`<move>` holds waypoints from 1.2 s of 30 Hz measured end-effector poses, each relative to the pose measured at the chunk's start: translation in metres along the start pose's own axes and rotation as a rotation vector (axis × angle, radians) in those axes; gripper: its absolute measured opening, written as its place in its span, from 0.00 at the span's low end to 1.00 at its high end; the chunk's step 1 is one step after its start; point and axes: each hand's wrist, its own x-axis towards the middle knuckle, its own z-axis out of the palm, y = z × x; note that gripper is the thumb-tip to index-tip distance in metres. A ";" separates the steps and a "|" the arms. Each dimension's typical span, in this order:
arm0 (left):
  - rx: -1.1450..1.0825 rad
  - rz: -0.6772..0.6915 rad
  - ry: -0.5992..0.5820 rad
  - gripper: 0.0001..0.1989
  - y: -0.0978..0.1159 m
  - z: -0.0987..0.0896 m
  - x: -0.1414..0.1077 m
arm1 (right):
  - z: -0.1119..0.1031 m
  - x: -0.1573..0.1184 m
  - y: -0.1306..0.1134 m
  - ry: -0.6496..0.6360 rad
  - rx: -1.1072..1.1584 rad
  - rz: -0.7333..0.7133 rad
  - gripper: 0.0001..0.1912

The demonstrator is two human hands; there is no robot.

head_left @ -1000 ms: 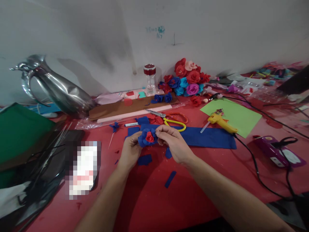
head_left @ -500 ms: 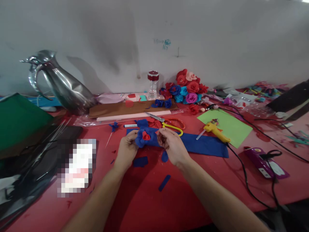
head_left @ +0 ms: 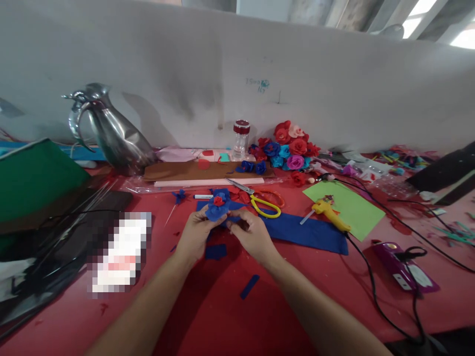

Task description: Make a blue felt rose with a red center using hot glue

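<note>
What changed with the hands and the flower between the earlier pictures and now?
The left hand still holds the blue flower, which has moved slightly left and farther from the person, tipped so its red centre sits nearer the top edge. The right hand, first at the flower, then apart, is close beside it again; whether it grips anything is unclear. The scissors, glue gun and pitcher stayed put.

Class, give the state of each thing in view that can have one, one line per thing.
Flower: in left hand, petals spread
Jar: upright, lid on
Jug: standing, whether open unclear
Scissors: lying down, blade gap unclear
Glue gun: lying down, stick protruding
Power strip: black plug in
Blue strip: laid flat
Marker: lying down, cap unclear
</note>
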 end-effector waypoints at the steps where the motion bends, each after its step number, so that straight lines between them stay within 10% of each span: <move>1: -0.016 -0.006 -0.004 0.11 0.000 0.000 -0.001 | 0.000 0.000 0.000 -0.013 -0.007 0.002 0.10; 15: -0.008 0.028 -0.063 0.11 0.003 0.002 0.000 | -0.004 0.002 -0.001 -0.025 -0.111 -0.034 0.07; 24: 0.015 0.119 -0.050 0.08 0.000 -0.005 0.006 | -0.067 0.034 0.012 0.306 -0.842 -0.212 0.19; 36: -0.002 0.188 0.037 0.08 0.005 -0.010 0.012 | -0.083 0.055 0.025 0.143 -1.299 -0.133 0.16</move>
